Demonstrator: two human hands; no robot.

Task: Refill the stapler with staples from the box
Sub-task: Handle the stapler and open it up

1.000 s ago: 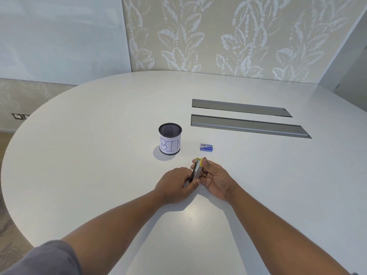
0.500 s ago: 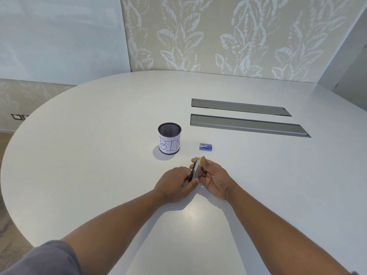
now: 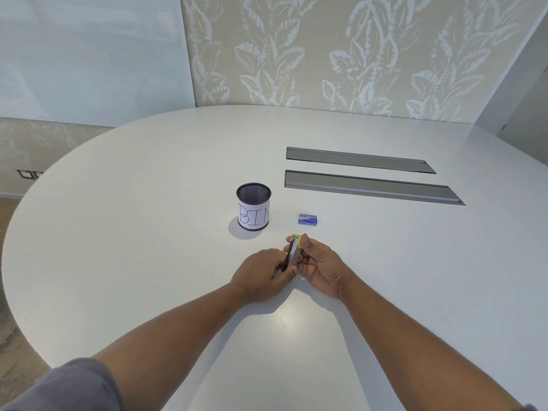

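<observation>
Above the table (image 3: 148,232), both hands grip the stapler (image 3: 293,252), its yellow end pointing away toward the staple box (image 3: 307,219); left hand (image 3: 262,272), right hand (image 3: 321,266), bin (image 3: 253,206) nearby.

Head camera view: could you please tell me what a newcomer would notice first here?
Both hands meet at the centre of the white table: left hand and right hand hold a yellow-tipped stapler. Just beyond lie a small blue staple box and, to its left, a mesh cup labelled BIN.

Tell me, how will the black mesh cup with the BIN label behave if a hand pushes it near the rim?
The cup is mesh and looks empty, so it is probably light. It stands taller than wide, so a push near the rim might tip it; on its side it could roll. On the smooth table a low push would likely slide it.
</observation>
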